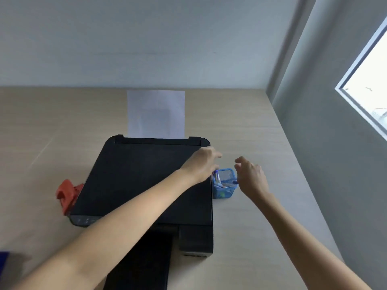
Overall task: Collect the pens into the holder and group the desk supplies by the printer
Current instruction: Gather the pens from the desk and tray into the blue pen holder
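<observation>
A black printer [144, 176] sits in the middle of the light wooden desk [251, 216], with a white sheet [156, 114] standing in its rear feed. Right beside the printer's right edge stands a small blue mesh holder [227, 191] with several pens [217, 181] leaning inside. My left hand [202, 165] reaches across the printer lid to the holder's left rim, fingers loosely curled, holding nothing I can see. Just right of the holder hovers my right hand [252, 177], fingers apart and empty.
A red tape dispenser [67, 195] rests against the printer's left side. A blue object [4, 258] peeks in at the lower left edge. Grey walls border the desk at the back and the right, with a window [370, 84] in the right wall.
</observation>
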